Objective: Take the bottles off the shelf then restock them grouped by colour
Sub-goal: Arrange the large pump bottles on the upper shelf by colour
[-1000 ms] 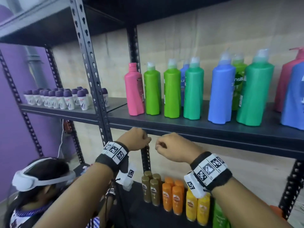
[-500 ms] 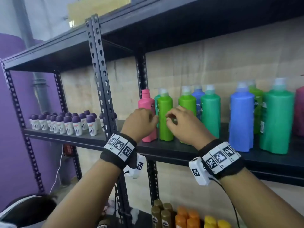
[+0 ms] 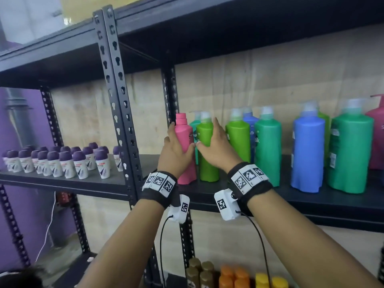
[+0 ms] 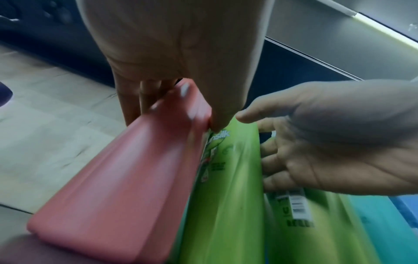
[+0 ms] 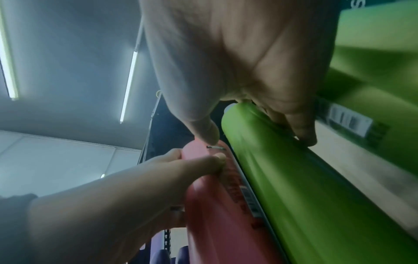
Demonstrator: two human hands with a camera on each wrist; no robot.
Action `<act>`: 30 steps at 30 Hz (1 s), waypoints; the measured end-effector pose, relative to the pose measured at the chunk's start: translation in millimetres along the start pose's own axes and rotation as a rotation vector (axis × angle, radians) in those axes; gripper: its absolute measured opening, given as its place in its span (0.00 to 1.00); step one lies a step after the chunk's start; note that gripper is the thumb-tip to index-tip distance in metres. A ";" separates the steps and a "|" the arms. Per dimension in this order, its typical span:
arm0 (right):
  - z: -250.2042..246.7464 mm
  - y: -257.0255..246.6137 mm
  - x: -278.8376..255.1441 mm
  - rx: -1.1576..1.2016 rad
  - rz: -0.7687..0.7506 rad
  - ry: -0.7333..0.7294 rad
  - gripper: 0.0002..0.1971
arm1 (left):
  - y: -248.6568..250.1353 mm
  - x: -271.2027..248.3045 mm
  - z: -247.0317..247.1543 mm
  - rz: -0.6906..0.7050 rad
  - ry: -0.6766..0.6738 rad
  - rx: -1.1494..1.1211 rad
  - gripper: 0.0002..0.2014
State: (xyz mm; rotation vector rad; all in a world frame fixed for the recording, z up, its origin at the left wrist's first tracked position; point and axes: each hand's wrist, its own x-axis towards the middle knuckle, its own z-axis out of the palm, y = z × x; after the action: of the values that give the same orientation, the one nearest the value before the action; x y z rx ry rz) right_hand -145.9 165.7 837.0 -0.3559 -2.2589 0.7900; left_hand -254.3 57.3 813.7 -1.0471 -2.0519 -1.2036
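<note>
A: Risk here? Crowded row on the shelf (image 3: 259,196). Pink bottle (image 3: 185,150) touching lime bottle (image 3: 206,154); teal bottle (image 3: 194,125) just behind the lime one. Pulling either out at a slant likely to knock a neighbour over, maybe off the shelf edge.

B: Slip also possible. Smooth plastic, big bodies, one hand each.

A: Left hand (image 3: 175,154)?

B: Wrapped round the pink bottle, fingers behind, thumb in front beside the lime bottle. Narrow, closed on it.

A: Right hand (image 3: 218,148)?

B: On the lime bottle, just right of the pink one. Fingers spread fairly wide along its far side, thumb at the seam between the two. Grasp forming, not firm.

A: Both bottles standing upright on the shelf, none removed.
</note>
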 end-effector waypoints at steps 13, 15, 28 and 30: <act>13.8 8.7 12.0 0.143 0.034 0.145 0.42 | -14.2 -6.7 4.6 -0.100 0.058 -0.408 0.44; 14.1 7.9 5.2 0.156 0.007 0.163 0.41 | -13.3 -11.8 2.3 -0.134 0.126 -0.475 0.39; -32.0 18.8 -54.4 0.388 -0.147 0.514 0.37 | 32.6 -36.5 -8.6 -0.089 0.071 -0.715 0.28; -43.7 25.0 -62.1 0.353 -0.150 0.571 0.36 | 46.0 -42.3 -2.2 -0.073 0.062 -0.715 0.29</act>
State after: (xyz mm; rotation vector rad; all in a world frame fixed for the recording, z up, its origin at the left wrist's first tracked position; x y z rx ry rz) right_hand -70.4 175.8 812.8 -0.2055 -1.5624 0.8595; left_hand -192.5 54.3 804.5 -1.2150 -1.6387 -2.0570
